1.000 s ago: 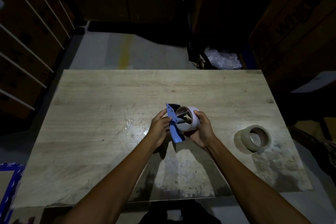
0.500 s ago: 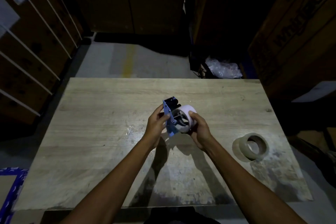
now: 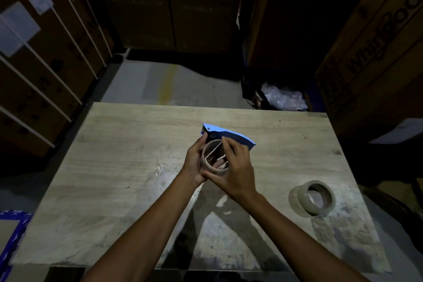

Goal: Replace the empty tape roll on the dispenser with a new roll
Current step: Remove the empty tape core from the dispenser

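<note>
A blue tape dispenser is held above the middle of the wooden table, its flat blue side facing up and away. On it sits the empty roll, a thin pale ring whose open side faces me. My left hand grips the ring and dispenser from the left. My right hand wraps the ring from the right, fingers on its rim and over the dispenser body. A new tape roll lies on the table to the right, apart from both hands.
Large cardboard boxes stand behind and to the right of the table. Strapped boxes line the left. Crumpled clear plastic lies beyond the far table edge. A blue-edged item lies on the floor at lower left.
The dispenser has been turned so its blue side now points up and away and the ring's opening faces me. My right hand moved over the ring's rim. The camera tilted upward.
</note>
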